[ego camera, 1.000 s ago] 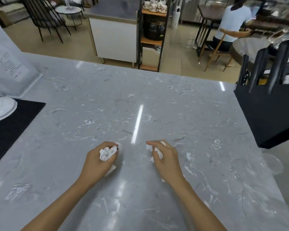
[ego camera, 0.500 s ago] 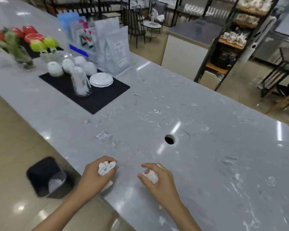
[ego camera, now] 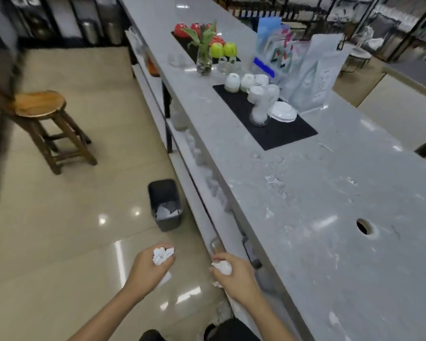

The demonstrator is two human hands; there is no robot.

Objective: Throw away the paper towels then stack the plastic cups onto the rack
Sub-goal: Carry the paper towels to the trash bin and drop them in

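Note:
My left hand [ego camera: 148,269] is closed around a crumpled white paper towel [ego camera: 161,255], held out over the floor. My right hand [ego camera: 234,271] grips a second crumpled paper towel [ego camera: 222,267] beside the counter's near edge. A dark bin [ego camera: 165,205] stands on the floor against the counter, ahead of both hands, with white paper inside. A clear plastic cup [ego camera: 261,112] stands upside down on the black mat [ego camera: 276,134] on the counter. The rack is out of view.
The grey marble counter [ego camera: 317,193] runs along the right, with a round hole [ego camera: 364,226]. White ceramic cups [ego camera: 246,82], a saucer, pouches, a vase and fruit crowd its far part. A wooden stool [ego camera: 42,114] stands on the tiled floor at left.
The view has swung left from the counter top to the floor and bin. Both hands, each still holding its paper towel, have come off the counter and now hang over the floor side.

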